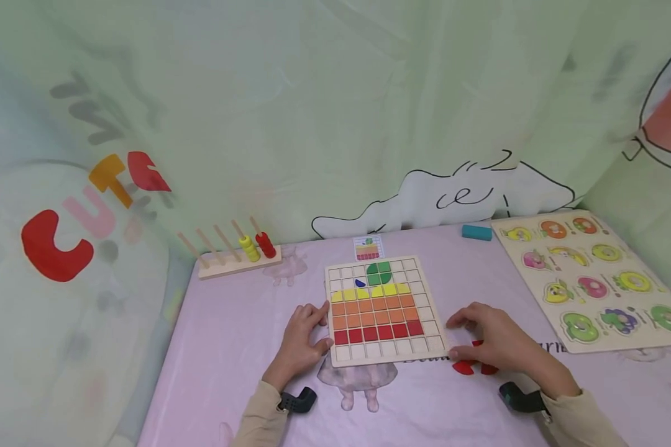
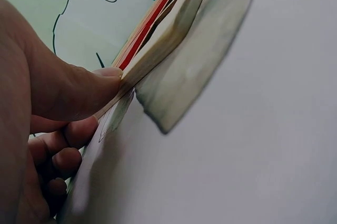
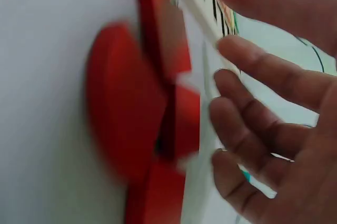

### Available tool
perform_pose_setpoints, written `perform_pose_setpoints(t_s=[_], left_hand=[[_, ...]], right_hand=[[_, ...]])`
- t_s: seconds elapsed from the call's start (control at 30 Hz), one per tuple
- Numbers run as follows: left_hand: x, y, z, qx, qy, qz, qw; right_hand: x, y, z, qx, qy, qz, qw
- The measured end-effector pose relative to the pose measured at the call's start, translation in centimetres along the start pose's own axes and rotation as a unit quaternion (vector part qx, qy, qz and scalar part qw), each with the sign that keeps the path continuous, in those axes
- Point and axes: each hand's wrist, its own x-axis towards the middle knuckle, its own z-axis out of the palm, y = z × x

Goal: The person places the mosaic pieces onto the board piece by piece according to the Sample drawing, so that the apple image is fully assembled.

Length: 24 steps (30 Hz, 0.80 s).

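A square wooden grid board (image 1: 432,298) lies on the table with green, yellow, orange and red tiles in its cells and a small blue piece among them. My left hand (image 1: 302,335) rests at its left edge, thumb tip against the wooden side (image 2: 158,50) and index finger farther up. At the right edge is my right hand (image 1: 494,335), thumb by the lower corner and index fingertip at the side; its fingers are spread and slightly bent. Loose red pieces (image 3: 124,103) lie under and beside the right hand, partly hidden by it in the head view.
A small picture card (image 1: 368,248) lies behind the board. A wooden peg stand (image 1: 240,267) with yellow and red beads stands at the back left. A teal block (image 1: 476,232) and a fruit puzzle board (image 1: 545,261) are to the right. Printed curtains (image 1: 335,124) hang behind.
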Motion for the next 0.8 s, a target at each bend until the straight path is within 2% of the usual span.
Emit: perform_pose_setpoints(t_s=[0.2,0.47,0.6,0.7,0.8], left_hand=[[0.1,-0.1,-0.1,0.003,-0.003,0.002,1.0],[0.0,0.0,-0.1,-0.005,-0.003,-0.002,1.0],[-0.1,0.1,0.0,-0.006,-0.001,-0.003,1.0],[-0.1,0.1,0.0,-0.007,-0.001,-0.004,1.0],[-0.1,0.1,-0.1,-0.009,-0.001,-0.005,0.9999]], right_hand=[[-1.4,1.1,0.3,-0.019,-0.033,0.014,0.999],[-2.2,1.0,0.8,-0.049,-0.007,-0.013,0.999],[-2.1,1.0,0.7,-0.049,0.002,0.012,0.999],[-2.1,0.9,0.7,-0.034,0.008,0.038,0.999],[-2.0,0.9,0.7,-0.017,0.02,0.047,0.999]])
